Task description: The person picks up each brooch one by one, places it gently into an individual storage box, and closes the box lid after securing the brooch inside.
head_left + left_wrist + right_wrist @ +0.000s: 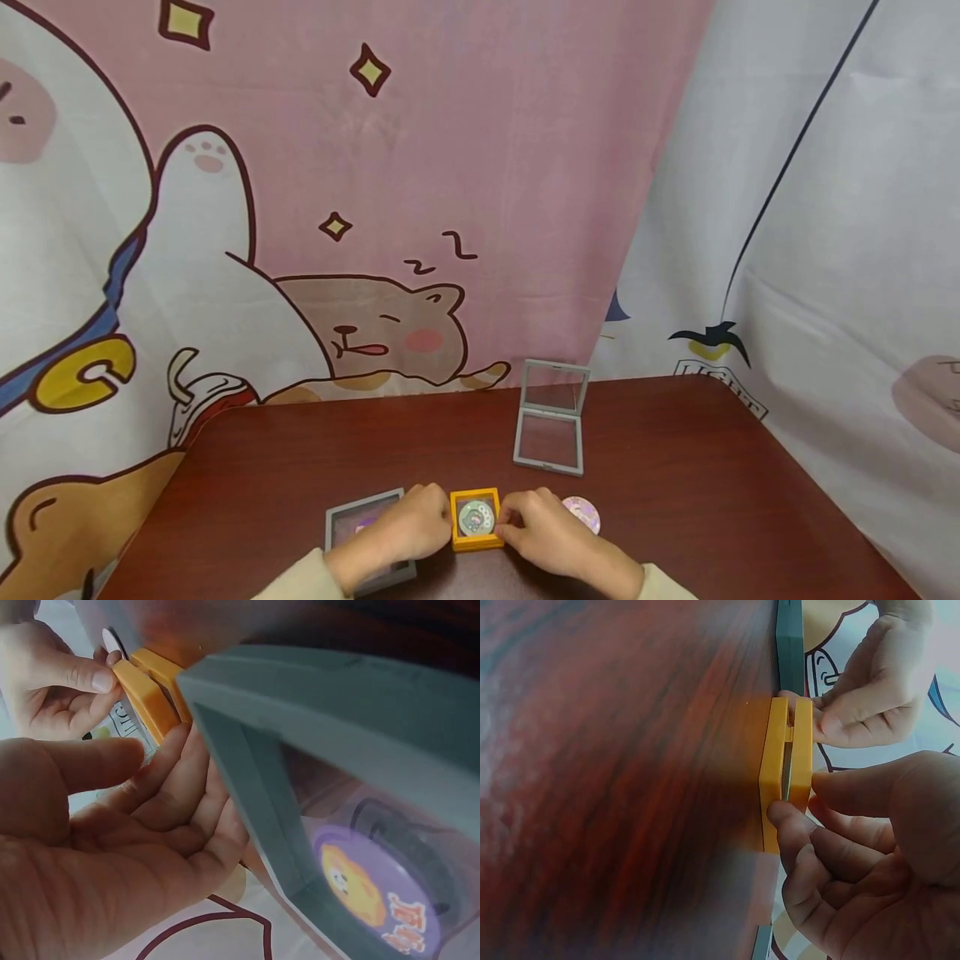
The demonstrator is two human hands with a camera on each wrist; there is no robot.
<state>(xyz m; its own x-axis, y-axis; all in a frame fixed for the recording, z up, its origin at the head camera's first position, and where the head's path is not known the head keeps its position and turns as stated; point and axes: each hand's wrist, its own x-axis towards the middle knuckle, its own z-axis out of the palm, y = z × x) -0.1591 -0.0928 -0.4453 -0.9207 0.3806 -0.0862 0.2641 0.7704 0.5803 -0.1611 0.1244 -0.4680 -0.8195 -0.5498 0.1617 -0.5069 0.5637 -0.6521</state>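
Note:
A small square yellow display case [478,544] with a clear window lies on the table before me, a round green badge [476,517] showing inside it. In the right wrist view its two halves stand slightly apart, with a narrow gap along the edge. My right hand [551,532] pinches the near side of the case between thumb and forefinger, a fingertip right at the gap. On the opposite side, my left hand [420,521] holds the case's edge with thumb and fingertips. Partly under the left forearm lies a larger grey display case [327,533] with a purple round badge [375,896] behind its window.
An open grey case [550,411] stands at the back of the table, its lid upright near the cartoon curtain [525,208]. A pink-and-white round badge [585,512] lies just beyond my right hand. The dark red tabletop [675,467] stretches away on both sides.

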